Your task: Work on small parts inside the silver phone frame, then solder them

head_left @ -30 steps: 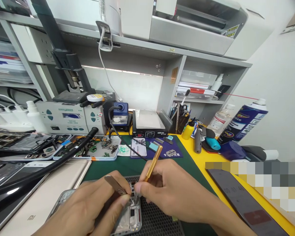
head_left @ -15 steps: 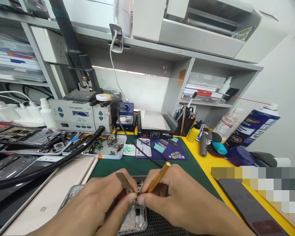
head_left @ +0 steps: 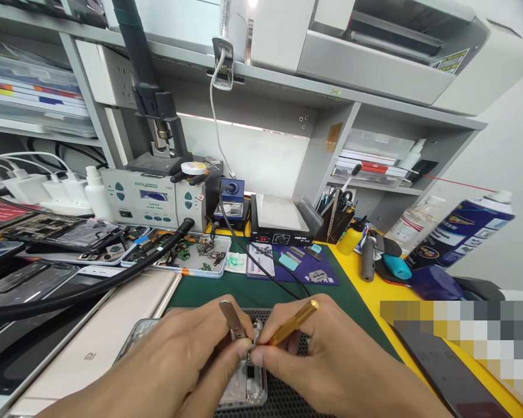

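My left hand (head_left: 187, 354) is closed on metal tweezers (head_left: 232, 319), whose flat back end points up and towards the back left. In my right hand (head_left: 307, 348) is a slim tool with a gold-coloured metal handle (head_left: 294, 324); fingers hide its working tip. Both hands meet over an opened phone frame (head_left: 244, 386), fingertips nearly touching at its inner edge. The frame lies on a black perforated mat (head_left: 283, 397). Whatever lies between the fingertips is too small and covered to make out. My left hand and wrist hide much of the frame.
A gold phone cover (head_left: 87, 342) and a black hose (head_left: 113, 284) lie to the left. Behind stand a hot-air station (head_left: 152, 200), a parts tray (head_left: 192, 273) and a heating plate (head_left: 283, 223). Bottles and a spray can (head_left: 459, 232) stand at right; a dark slab (head_left: 444, 368) lies nearer.
The whole view has shifted slightly, so the bench and shelves appear further right. Both hands keep their grips on the tweezers and the gold-handled tool over the phone frame.
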`<control>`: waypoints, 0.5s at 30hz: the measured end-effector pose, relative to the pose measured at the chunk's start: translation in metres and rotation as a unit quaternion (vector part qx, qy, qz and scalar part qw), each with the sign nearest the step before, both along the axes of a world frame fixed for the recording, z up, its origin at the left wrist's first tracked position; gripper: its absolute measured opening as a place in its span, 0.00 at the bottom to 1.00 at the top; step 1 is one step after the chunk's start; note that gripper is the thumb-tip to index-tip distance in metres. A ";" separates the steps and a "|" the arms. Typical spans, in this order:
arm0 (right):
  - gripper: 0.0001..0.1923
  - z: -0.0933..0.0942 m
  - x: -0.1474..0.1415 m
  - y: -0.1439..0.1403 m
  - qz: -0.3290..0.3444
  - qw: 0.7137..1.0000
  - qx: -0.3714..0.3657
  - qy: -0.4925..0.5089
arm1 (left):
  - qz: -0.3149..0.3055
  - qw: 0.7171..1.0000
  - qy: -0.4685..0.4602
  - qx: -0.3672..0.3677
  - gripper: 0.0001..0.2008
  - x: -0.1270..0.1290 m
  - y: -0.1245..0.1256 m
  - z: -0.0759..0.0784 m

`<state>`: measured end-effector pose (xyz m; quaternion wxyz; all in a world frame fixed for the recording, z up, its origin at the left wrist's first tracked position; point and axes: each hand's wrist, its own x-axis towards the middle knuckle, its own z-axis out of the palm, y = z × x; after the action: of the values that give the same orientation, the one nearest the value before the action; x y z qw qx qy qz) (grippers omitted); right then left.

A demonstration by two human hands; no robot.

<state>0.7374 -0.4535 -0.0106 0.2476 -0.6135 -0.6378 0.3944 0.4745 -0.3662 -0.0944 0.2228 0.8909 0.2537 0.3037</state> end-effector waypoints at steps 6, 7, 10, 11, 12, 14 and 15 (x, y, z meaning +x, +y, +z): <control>0.13 -0.002 0.000 -0.004 0.020 0.999 0.026 0.011 | -0.051 0.997 -0.031 -0.047 0.15 0.007 0.002 0.003; 0.13 -0.002 0.000 -0.004 0.021 0.999 0.031 0.006 | -0.064 0.996 -0.045 -0.050 0.15 0.009 0.003 0.004; 0.12 -0.003 -0.001 -0.004 0.015 0.999 0.038 -0.001 | -0.072 0.994 -0.050 -0.065 0.14 0.011 0.004 0.003; 0.11 -0.003 -0.001 -0.004 0.012 0.999 0.040 -0.003 | -0.066 0.995 -0.039 -0.071 0.14 0.011 0.004 0.003; 0.12 -0.002 -0.001 -0.003 0.008 0.999 0.043 -0.005 | -0.060 0.995 -0.029 -0.072 0.14 0.010 0.004 0.002; 0.12 -0.002 -0.002 -0.003 0.006 0.999 0.053 -0.008 | -0.053 0.995 -0.003 -0.079 0.16 0.008 0.004 0.001; 0.12 -0.002 -0.002 -0.003 0.007 0.998 0.060 -0.011 | -0.053 0.996 0.001 -0.078 0.17 0.007 0.004 0.000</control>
<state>0.7353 -0.4568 -0.0122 0.2742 -0.5970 -0.6675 0.3505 0.4813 -0.3622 -0.0943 0.3069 0.8834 0.2294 0.2698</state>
